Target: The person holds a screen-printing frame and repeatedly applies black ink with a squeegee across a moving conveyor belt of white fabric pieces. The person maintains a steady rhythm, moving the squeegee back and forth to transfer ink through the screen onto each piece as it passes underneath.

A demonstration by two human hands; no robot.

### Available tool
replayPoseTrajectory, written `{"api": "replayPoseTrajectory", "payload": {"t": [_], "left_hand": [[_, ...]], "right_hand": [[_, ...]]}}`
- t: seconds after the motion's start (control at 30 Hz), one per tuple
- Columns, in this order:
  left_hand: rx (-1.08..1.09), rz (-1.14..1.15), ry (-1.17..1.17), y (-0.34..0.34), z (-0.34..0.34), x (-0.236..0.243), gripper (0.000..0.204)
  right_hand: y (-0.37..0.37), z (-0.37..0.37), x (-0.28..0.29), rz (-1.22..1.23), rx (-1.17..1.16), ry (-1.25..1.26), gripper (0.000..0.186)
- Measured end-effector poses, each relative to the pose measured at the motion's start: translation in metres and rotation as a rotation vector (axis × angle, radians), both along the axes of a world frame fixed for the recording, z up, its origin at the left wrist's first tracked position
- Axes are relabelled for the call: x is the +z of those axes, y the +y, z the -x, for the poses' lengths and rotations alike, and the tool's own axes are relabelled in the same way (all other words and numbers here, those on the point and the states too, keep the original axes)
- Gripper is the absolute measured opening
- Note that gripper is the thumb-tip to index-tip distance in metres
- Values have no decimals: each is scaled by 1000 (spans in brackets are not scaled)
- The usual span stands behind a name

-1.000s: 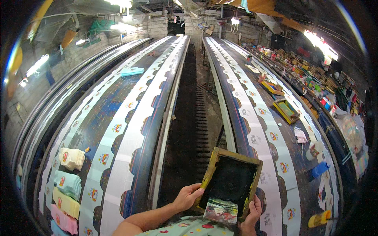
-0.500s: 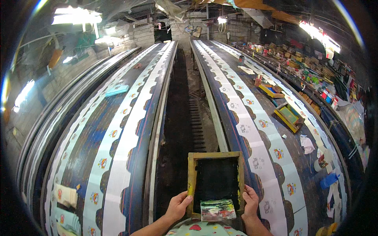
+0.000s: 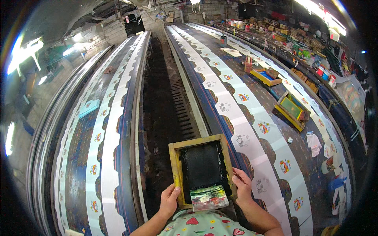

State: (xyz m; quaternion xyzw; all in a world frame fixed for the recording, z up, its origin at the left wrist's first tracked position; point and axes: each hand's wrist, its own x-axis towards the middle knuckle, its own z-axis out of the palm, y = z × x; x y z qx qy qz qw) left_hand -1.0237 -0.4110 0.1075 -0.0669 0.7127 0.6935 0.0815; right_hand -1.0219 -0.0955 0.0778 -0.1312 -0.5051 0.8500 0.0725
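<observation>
Between my hands is a wooden screen-printing frame (image 3: pixel 173 157), stained yellow, with a black, wet-looking mesh (image 3: pixel 200 162). My left hand (image 3: pixel 169 198) is closed on its left side near the bottom corner, thumb on top. On the opposite side my right hand (image 3: pixel 242 184) grips the frame's edge, fingers partly hidden beneath. A flat piece smeared with many paint colours, likely a squeegee (image 3: pixel 208 198), rests at the frame's near end. The frame is held in front of my fruit-patterned garment (image 3: pixel 201 225), over the aisle between two long tables.
The right table carries a strip of white scalloped cloth (image 3: pixel 236 128) and a pale green strip (image 3: pixel 271 142) with printed figures. Other frames (image 3: pixel 290 111) lie farther right, beside a crumpled cloth (image 3: pixel 314 144). The left table (image 3: pixel 80 169) holds similar strips and a folded blue cloth (image 3: pixel 89 107). A cluttered shelf (image 3: pixel 303 55) lines the right wall.
The view has turned rightward and tilted, so the tables appear shifted left. The frame has tilted slightly and sits a bit higher and farther left in the picture. Both hands keep their grip.
</observation>
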Motion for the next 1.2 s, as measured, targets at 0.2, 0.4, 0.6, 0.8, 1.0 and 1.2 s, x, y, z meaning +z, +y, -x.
{"api": "replayPoseTrajectory", "payload": {"t": [0.2,0.4,0.6,0.8,1.0,1.2], "left_hand": [[45,-76,-16,-25,79,10,31],[198,-91,53,-72,181,-6,27],[311,-201,61,-121,285,-6,24],[419,-126,78,-158,367,5,30],[530,-186,60,-178,407,11,34],[817,-334,75,-185,461,-2,36]], "right_hand": [[-30,86,12,-13,22,-31,39],[-80,203,11,-49,57,-32,37],[-136,340,32,-29,195,-44,39],[-184,455,38,-106,258,-31,39],[-221,547,39,-44,469,13,39],[-277,648,27,-18,722,60,40]]}}
